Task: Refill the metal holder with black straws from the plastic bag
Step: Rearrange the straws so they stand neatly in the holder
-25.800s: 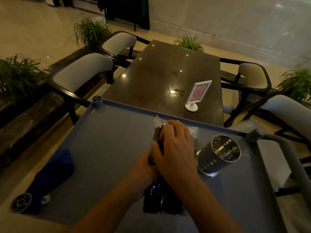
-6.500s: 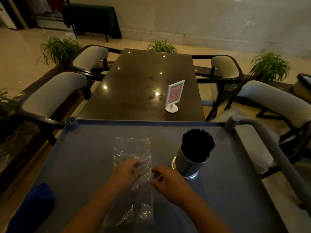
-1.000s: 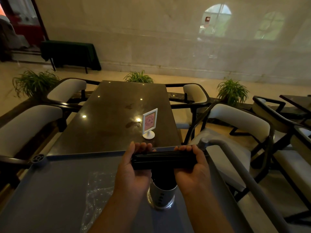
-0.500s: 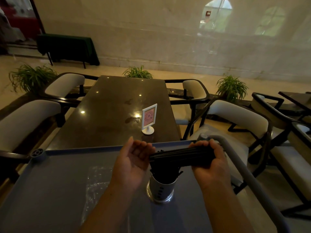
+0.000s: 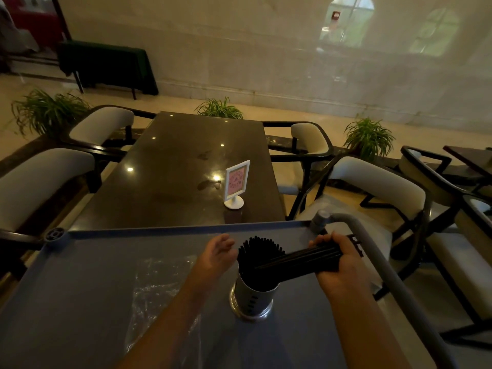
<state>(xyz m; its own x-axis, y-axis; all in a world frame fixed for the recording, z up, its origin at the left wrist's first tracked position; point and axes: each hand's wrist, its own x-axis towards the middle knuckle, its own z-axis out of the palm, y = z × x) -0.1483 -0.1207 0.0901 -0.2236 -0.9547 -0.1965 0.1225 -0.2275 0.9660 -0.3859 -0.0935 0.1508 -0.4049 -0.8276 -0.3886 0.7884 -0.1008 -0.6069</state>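
Dim, warm indoor light here, with ceiling lamps glinting off the dark table (image 5: 183, 166). Wide-angle bending curves the edges, and the far wall looks hazy.

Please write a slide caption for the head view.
Right hand holds a straw bundle sideways over the full metal holder.

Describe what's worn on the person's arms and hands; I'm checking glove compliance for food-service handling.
Nothing is worn that I can see. The left hand and right hand are bare, with no gloves, rings or watch visible. Both forearms are bare as far as the frame's bottom edge; no sleeves show.
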